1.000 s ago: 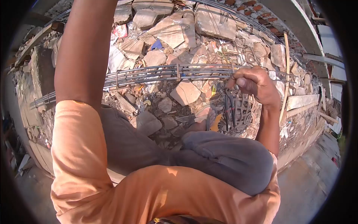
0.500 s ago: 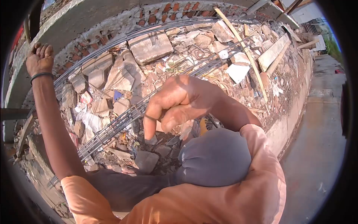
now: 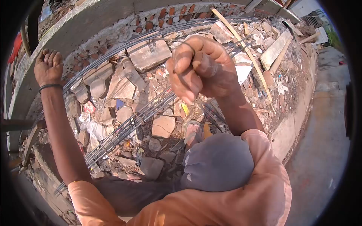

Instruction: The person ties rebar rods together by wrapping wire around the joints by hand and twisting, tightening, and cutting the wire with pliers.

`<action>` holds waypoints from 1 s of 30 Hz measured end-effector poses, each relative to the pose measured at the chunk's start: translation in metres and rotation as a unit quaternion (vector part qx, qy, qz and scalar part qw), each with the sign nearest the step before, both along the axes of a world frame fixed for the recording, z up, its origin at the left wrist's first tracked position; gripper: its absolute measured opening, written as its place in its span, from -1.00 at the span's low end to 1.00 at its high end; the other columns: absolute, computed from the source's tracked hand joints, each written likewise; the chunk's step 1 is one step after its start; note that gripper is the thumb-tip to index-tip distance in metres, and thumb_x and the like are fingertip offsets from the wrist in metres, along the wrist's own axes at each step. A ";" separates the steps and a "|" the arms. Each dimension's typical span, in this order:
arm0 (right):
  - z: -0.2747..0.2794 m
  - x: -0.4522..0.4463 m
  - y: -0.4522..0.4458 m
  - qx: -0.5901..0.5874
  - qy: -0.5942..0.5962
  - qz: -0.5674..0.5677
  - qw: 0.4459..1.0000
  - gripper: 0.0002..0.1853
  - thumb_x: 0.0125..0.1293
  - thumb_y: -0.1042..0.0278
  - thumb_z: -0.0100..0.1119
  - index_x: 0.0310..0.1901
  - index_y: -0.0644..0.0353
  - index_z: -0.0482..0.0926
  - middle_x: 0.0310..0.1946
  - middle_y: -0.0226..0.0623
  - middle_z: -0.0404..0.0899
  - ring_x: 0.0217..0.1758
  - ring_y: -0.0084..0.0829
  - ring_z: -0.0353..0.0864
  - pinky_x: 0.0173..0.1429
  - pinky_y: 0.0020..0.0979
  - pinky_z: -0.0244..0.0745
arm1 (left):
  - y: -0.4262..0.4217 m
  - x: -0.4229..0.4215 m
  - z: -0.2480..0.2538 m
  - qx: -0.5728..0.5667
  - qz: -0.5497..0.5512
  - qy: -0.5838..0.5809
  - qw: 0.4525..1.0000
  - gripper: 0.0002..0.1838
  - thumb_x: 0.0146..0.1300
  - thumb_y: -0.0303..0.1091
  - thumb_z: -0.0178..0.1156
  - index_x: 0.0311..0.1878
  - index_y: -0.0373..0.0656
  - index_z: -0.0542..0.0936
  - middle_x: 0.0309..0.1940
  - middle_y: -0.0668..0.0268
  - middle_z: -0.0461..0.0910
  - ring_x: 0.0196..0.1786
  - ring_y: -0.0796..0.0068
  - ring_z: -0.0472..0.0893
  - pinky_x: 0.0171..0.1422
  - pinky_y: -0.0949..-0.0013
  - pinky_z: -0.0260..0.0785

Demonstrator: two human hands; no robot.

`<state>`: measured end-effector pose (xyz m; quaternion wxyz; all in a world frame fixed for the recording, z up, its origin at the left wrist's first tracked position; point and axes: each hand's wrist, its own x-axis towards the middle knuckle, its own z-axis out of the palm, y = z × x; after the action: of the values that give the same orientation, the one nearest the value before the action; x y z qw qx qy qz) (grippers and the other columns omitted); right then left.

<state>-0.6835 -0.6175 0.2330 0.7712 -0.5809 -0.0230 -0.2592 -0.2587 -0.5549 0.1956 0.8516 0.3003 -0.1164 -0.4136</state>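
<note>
At the left, my left hand [image 3: 48,69] is raised beside the concrete beam [image 3: 28,69], its fingers curled in and nothing visible in them. A dark band circles that wrist. My right hand [image 3: 203,71] is up over the rubble, its fingers bent and pinched together. A thin wire-like line shows by its knuckles; what the fingers hold is too small to make out. Below and left of this hand, a cage of tied steel bars [image 3: 126,128] runs diagonally, partly hidden behind the hand.
Long steel rods [image 3: 113,51] lie along the brick and concrete wall. Concrete blocks [image 3: 149,54], broken slabs [image 3: 163,126] and a blue scrap [image 3: 119,104] lie in the rubble. A wooden strip [image 3: 245,47] and a board [image 3: 276,50] are at the upper right. My sandalled foot [image 3: 193,132] is below.
The view has turned, and the steel cage now slants. My left hand has come into view at the left. My right hand has left the cage and risen, its fingers drawn together.
</note>
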 end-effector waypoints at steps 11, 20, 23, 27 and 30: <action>-0.030 -0.003 0.020 -0.004 0.081 0.119 0.990 -0.64 0.50 0.15 -0.05 -0.13 0.31 0.61 -0.50 -0.34 0.48 -0.47 -0.49 0.44 -0.25 -0.41 0.40 | -0.006 -0.021 -0.006 -0.016 -0.021 0.017 1.000 -0.79 0.42 -0.39 -0.06 -0.38 -0.23 0.37 -0.72 0.50 0.12 -0.71 0.63 0.08 -0.63 0.49 -0.05; -0.091 0.019 -0.012 -0.397 0.591 0.002 0.702 -0.67 0.41 0.17 0.01 0.03 0.16 0.63 -0.19 0.01 0.67 -0.05 0.04 0.63 0.11 -0.11 0.44 | -0.016 -0.053 0.015 -0.093 -0.004 0.082 0.992 -0.80 0.42 -0.33 -0.04 -0.26 -0.26 0.42 -0.67 0.47 0.19 -0.69 0.60 0.15 -0.62 0.48 -0.01; -0.059 0.004 0.018 -0.128 0.381 0.286 0.870 -0.61 0.42 0.08 0.07 -0.01 0.24 0.64 -0.40 -0.22 0.64 -0.35 -0.42 0.57 -0.19 -0.38 0.43 | -0.012 -0.016 -0.016 -0.108 0.039 0.126 0.985 -0.73 0.47 -0.25 -0.09 -0.16 -0.30 0.44 -0.63 0.45 0.22 -0.65 0.58 0.19 -0.58 0.45 0.07; -0.053 -0.005 -0.002 0.011 0.340 0.141 0.930 -0.57 0.41 0.06 0.09 -0.05 0.34 0.63 -0.54 -0.40 0.50 -0.47 -0.65 0.41 -0.35 -0.51 0.29 | -0.007 0.008 -0.024 -0.108 0.087 0.109 0.984 -0.62 0.53 -0.15 -0.16 -0.02 -0.31 0.47 -0.59 0.44 0.26 -0.56 0.55 0.28 -0.45 0.42 0.20; -0.066 0.003 -0.003 -0.077 0.325 0.072 0.940 -0.59 0.41 0.06 0.09 -0.07 0.33 0.61 -0.62 -0.53 0.34 -0.59 -0.66 0.28 -0.48 -0.47 0.25 | -0.017 0.001 -0.028 -0.071 0.139 0.088 0.984 -0.61 0.53 -0.14 -0.13 0.03 -0.32 0.49 -0.54 0.41 0.32 -0.46 0.51 0.36 -0.33 0.40 0.32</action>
<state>-0.6808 -0.6207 0.1667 0.7060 -0.6883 0.1669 0.0025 -0.2575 -0.5715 0.1680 0.9268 0.2150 -0.0274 -0.3067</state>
